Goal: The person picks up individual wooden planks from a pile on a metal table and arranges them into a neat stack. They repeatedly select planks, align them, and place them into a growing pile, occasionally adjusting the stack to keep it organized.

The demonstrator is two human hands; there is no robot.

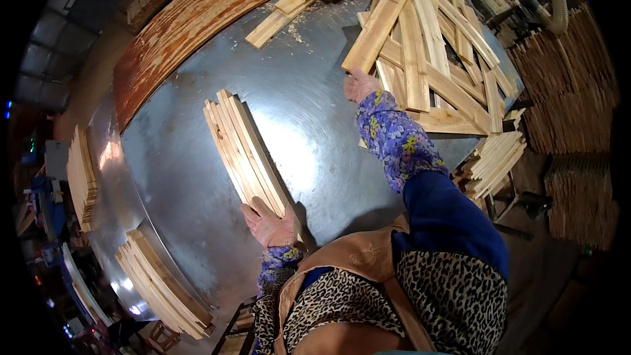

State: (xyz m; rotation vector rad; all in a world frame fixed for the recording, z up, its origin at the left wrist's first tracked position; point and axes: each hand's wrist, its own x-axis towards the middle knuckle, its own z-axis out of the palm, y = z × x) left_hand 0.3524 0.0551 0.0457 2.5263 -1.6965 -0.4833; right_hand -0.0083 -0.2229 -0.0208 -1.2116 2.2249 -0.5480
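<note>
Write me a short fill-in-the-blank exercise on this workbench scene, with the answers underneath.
1. The person's ____ hand holds the near end of a plank.
2. Of the neat stack and the jumbled pile, the left hand touches the ____.
3. The shiny grey tabletop looks to be made of ____.
4. The purple sleeve on the person's right forearm is patterned with ____.

Missing words: right; neat stack; metal; flowers.

Purple floral sleeves (397,135), pale yellow boards (379,29)
</note>
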